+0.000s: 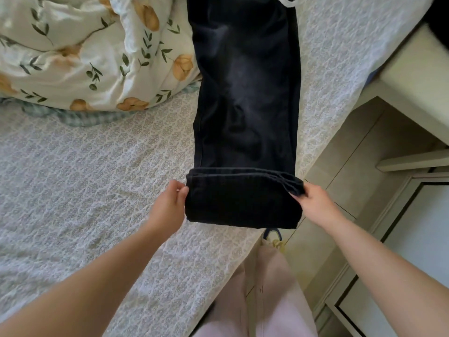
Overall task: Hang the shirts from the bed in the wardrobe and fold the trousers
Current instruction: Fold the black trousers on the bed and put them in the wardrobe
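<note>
Head view is showing you the trousers lying lengthwise on the bed, near its right edge, both legs stacked flat so they are folding as one strip. The hem end is lying turned up over the legs, making a short doubled panel at the near end. Your left hand is pinching the left edge of that panel with curled fingers, and your right hand is pinching the layered hems at the right corner. Gripping both sides like this is probably keeping the layers square while you are making the fold. The waistband is running out of the top of the frame, so how much length is waiting to be folded is not showing. A white loop is peeking in at the top edge, too cropped to identify. A checked cloth is poking out from under the floral duvet; whether it is a shirt you cannot tell. The wardrobe is not appearing in view; only a pale cabinet is standing beside the bed.
</note>
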Action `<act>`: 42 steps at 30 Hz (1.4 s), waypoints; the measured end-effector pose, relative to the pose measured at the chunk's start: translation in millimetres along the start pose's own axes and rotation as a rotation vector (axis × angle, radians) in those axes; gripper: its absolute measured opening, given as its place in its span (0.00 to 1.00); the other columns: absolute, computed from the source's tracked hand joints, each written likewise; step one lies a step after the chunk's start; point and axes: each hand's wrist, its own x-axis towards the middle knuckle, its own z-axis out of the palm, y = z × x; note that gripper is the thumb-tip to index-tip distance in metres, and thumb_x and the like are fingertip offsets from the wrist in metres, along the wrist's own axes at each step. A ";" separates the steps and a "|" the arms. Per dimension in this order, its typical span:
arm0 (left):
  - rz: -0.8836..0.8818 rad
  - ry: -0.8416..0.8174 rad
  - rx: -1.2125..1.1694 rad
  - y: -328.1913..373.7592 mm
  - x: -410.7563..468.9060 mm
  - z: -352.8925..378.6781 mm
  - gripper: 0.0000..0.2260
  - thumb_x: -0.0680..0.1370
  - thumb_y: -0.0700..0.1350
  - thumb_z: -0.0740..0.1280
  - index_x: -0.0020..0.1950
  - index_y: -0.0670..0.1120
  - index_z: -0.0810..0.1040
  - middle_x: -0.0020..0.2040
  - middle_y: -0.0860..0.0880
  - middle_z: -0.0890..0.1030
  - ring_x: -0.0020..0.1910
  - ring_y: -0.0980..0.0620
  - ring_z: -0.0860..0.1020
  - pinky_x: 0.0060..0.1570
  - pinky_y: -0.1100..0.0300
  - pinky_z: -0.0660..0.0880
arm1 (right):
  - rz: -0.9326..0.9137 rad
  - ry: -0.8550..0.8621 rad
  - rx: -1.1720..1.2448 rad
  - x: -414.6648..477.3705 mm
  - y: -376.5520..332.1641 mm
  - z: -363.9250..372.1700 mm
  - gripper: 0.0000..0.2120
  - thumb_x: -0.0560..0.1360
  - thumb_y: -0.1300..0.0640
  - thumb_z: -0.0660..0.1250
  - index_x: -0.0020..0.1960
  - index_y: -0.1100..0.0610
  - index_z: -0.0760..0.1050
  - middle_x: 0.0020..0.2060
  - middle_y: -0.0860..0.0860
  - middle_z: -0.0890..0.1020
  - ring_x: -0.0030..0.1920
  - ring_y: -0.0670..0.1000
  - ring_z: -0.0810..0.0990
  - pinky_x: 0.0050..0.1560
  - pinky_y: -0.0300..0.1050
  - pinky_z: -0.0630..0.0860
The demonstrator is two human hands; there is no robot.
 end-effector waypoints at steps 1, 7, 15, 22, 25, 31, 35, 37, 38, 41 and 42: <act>-0.013 0.045 -0.016 5.7 8.1 6.1 0.09 0.83 0.51 0.52 0.48 0.51 0.69 0.39 0.49 0.78 0.35 0.51 0.75 0.31 0.58 0.68 | 0.000 0.014 -0.017 10.1 -2.9 2.5 0.10 0.79 0.54 0.61 0.58 0.51 0.76 0.48 0.48 0.80 0.50 0.51 0.76 0.49 0.46 0.71; -0.215 0.142 -0.362 21.2 50.2 34.3 0.09 0.81 0.54 0.56 0.55 0.52 0.70 0.48 0.54 0.76 0.44 0.57 0.74 0.38 0.61 0.69 | 0.049 0.184 0.052 48.8 -1.4 21.9 0.10 0.79 0.50 0.61 0.57 0.51 0.75 0.43 0.43 0.77 0.45 0.48 0.74 0.40 0.41 0.68; -0.063 0.037 -0.270 6.4 56.1 40.2 0.09 0.75 0.49 0.70 0.53 0.58 0.74 0.47 0.61 0.79 0.47 0.60 0.77 0.46 0.60 0.75 | 0.002 0.397 0.094 56.7 -4.2 25.6 0.14 0.71 0.54 0.72 0.51 0.49 0.70 0.51 0.45 0.70 0.47 0.44 0.72 0.41 0.31 0.65; -0.097 0.274 -0.063 20.4 81.1 43.4 0.28 0.72 0.57 0.71 0.69 0.51 0.67 0.65 0.52 0.66 0.59 0.54 0.70 0.54 0.58 0.70 | -0.028 0.311 0.018 82.8 -10.9 5.3 0.30 0.64 0.53 0.77 0.63 0.53 0.70 0.51 0.44 0.71 0.58 0.50 0.71 0.57 0.44 0.71; -0.078 0.201 -0.166 37.3 97.8 42.5 0.29 0.72 0.57 0.71 0.70 0.52 0.67 0.61 0.56 0.69 0.55 0.60 0.69 0.52 0.62 0.66 | -0.060 0.261 -0.125 92.9 -15.9 -1.4 0.24 0.65 0.50 0.76 0.56 0.54 0.73 0.50 0.46 0.69 0.58 0.52 0.68 0.55 0.42 0.66; -0.070 0.233 -0.322 47.6 102.8 45.1 0.12 0.74 0.51 0.71 0.55 0.59 0.74 0.46 0.60 0.76 0.48 0.58 0.77 0.46 0.65 0.71 | -0.131 0.457 -0.071 88.8 -13.9 11.8 0.16 0.69 0.52 0.74 0.49 0.61 0.74 0.48 0.47 0.67 0.49 0.48 0.68 0.47 0.37 0.65; -0.116 0.345 -0.331 47.2 99.0 53.0 0.16 0.73 0.56 0.70 0.58 0.56 0.70 0.47 0.56 0.76 0.44 0.59 0.77 0.36 0.67 0.68 | 0.021 0.592 0.052 86.8 -15.9 26.2 0.19 0.68 0.49 0.74 0.46 0.59 0.69 0.47 0.49 0.68 0.43 0.50 0.70 0.43 0.44 0.71; -0.158 0.302 -0.329 39.3 91.4 53.6 0.22 0.73 0.61 0.67 0.63 0.54 0.67 0.50 0.57 0.75 0.46 0.59 0.76 0.38 0.66 0.68 | 0.107 0.643 0.190 82.9 -16.4 35.1 0.22 0.67 0.47 0.75 0.52 0.57 0.68 0.49 0.48 0.71 0.44 0.49 0.73 0.42 0.41 0.70; -0.179 0.248 -0.321 33.3 84.6 54.0 0.23 0.73 0.62 0.66 0.64 0.54 0.67 0.50 0.58 0.75 0.47 0.58 0.75 0.40 0.64 0.69 | 0.165 0.628 0.253 77.9 -14.4 39.4 0.24 0.67 0.46 0.74 0.54 0.56 0.68 0.49 0.47 0.72 0.45 0.48 0.74 0.42 0.40 0.69; -0.348 0.002 -0.337 15.3 55.4 50.6 0.19 0.73 0.59 0.69 0.59 0.52 0.72 0.49 0.56 0.78 0.48 0.53 0.78 0.43 0.60 0.73 | 0.366 0.402 0.307 52.3 -6.6 50.9 0.20 0.70 0.44 0.71 0.54 0.56 0.72 0.42 0.45 0.76 0.46 0.51 0.77 0.40 0.43 0.69; -0.429 -0.079 -0.396 20.1 45.2 42.6 0.17 0.73 0.58 0.69 0.56 0.51 0.75 0.48 0.54 0.80 0.46 0.52 0.79 0.40 0.60 0.74 | 0.400 0.308 0.318 42.7 -10.4 46.4 0.17 0.71 0.44 0.69 0.50 0.55 0.74 0.39 0.45 0.76 0.47 0.53 0.78 0.39 0.43 0.69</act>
